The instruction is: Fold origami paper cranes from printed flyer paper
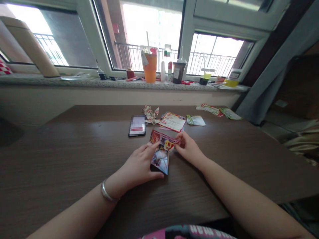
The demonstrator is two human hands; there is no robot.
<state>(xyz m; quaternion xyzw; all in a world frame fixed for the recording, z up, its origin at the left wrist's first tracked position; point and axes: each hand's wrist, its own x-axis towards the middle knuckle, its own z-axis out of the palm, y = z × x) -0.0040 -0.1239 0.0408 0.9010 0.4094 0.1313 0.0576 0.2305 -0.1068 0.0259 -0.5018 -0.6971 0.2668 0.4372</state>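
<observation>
A small printed leaflet (160, 160) lay under a person's two bare hands, on a dark brown tabletop (74, 159) with a fine wood-grain pattern. The leaflet was thin, smooth paper, busy with colour: a reddish-purple band ran along its top, a yellow patch with a red figure 6 sat near its right side, and pale blue and white artwork filled the lower part, which narrowed to a pointed corner. It looked creased, its upper part folded at an angle to the rest

The left hand (141, 161) rested palm down with its fingers stretched over the leaflet's left side and its thumb reaching to the lower corner; it was not clenched. A rounded, shiny silver-coloured bracelet (106, 191) circled that wrist. The right hand (187, 146) pinched the leaflet's upper right corner between thumb and curled fingers

Just beyond lay a flat, dark-edged phone (137, 126), its screen blurred, beside a spiky, crumpled-looking paper shape (151, 115) with red stripes. Next came a loose pile of flat leaflets (173, 121), then a neat stack of small papers (196, 120). Behind, a speckled stone windowsill (99, 85) held a tall, clear cup of orange drink (150, 69)
</observation>
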